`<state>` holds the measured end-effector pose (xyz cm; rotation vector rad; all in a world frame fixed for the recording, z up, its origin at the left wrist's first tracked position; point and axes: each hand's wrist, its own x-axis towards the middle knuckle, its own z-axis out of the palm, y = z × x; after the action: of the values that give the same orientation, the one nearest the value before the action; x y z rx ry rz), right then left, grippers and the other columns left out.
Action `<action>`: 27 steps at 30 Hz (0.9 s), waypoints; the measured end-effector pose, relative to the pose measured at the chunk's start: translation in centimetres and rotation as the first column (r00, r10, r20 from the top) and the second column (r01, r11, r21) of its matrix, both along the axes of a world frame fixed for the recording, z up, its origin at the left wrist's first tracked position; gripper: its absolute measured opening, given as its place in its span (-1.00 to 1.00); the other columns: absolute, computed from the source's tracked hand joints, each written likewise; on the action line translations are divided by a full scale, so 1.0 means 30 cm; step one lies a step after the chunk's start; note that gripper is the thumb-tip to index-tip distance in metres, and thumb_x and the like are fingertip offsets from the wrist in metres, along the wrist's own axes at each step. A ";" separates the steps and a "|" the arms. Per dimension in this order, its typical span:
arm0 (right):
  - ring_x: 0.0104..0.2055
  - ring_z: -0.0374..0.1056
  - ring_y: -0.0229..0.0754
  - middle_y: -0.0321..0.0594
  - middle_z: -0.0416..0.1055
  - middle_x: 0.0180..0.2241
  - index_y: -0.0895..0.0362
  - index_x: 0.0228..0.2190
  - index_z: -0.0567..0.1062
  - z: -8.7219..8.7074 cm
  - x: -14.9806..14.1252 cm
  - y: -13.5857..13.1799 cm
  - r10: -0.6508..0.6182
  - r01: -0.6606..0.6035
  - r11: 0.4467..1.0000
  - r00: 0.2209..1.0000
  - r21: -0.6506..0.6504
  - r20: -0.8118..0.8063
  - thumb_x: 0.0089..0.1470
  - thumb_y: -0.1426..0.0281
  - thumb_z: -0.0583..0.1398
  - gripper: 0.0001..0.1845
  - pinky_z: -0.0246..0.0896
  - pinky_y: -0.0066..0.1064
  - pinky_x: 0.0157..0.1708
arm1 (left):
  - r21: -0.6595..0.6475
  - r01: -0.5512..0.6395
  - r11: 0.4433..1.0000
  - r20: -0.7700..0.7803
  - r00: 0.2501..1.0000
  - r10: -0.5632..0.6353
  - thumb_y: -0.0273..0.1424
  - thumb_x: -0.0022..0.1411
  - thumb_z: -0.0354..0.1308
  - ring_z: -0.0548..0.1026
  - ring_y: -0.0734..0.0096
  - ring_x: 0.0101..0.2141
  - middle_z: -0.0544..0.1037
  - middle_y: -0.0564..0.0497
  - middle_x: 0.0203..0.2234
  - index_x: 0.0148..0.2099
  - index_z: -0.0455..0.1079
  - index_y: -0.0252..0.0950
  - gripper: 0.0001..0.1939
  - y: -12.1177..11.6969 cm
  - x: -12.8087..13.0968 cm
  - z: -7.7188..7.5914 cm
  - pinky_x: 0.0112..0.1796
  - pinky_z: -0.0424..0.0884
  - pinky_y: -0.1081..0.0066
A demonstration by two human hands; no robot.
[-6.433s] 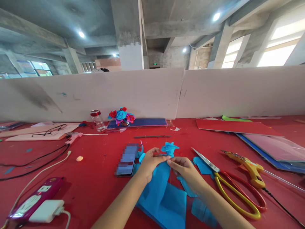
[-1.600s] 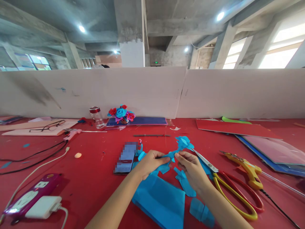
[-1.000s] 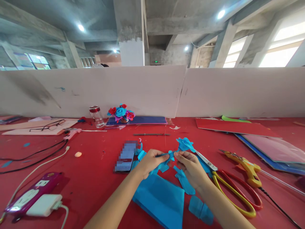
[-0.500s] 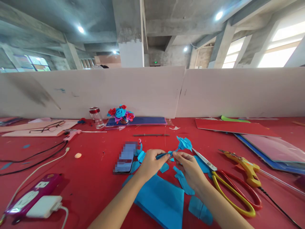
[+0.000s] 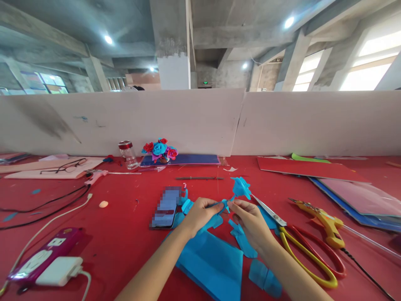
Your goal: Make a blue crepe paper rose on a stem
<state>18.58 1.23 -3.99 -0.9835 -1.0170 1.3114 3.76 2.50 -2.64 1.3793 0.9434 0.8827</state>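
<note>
Pinching with thumbs and fingertips, the left hand [image 5: 199, 214] and the right hand [image 5: 250, 218] meet closely on the thin stem of a ruffled blue paper flower [image 5: 241, 187], both closed on it, the bloom tilting up just beyond the right fingers. Below the hands, a folded sheet of blue crepe paper [image 5: 214, 263] lies on the glossy red tabletop [image 5: 125, 217], with loose blue scraps [image 5: 243, 241] near the right wrist. Left of the hands rests a dark smartphone [image 5: 167, 209]; farther that way sits a magenta power strip [image 5: 46, 255]. To their right lie red-and-yellow-handled scissors [image 5: 300, 255], then a yellow glue gun [image 5: 332, 228]. Beyond the hands, a small red, blue and purple bouquet [image 5: 159, 149] stands before a scuffed white partition [image 5: 188, 121]. Over that rise a half-whitened concrete pillar [image 5: 173, 62], bare grey beams, small bright lamps, and sunlit windows on the right.
</note>
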 end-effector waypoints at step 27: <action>-0.64 -0.06 -0.41 -0.42 0.13 -0.68 0.19 -0.60 0.40 -0.015 0.009 0.010 0.029 -0.033 0.999 0.987 0.018 0.160 -0.23 0.10 0.28 -0.61 -0.19 -0.48 -0.64 | 0.070 0.061 0.996 -0.200 0.979 -0.046 -0.04 -0.03 0.09 0.31 0.48 -0.55 0.46 0.04 -0.59 -0.43 0.50 -0.38 -0.54 0.013 -0.033 0.005 -0.47 0.19 0.50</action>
<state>18.85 1.51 -4.45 -1.0740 -1.1695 1.2602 2.75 2.90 -2.48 1.5725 1.0272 0.7563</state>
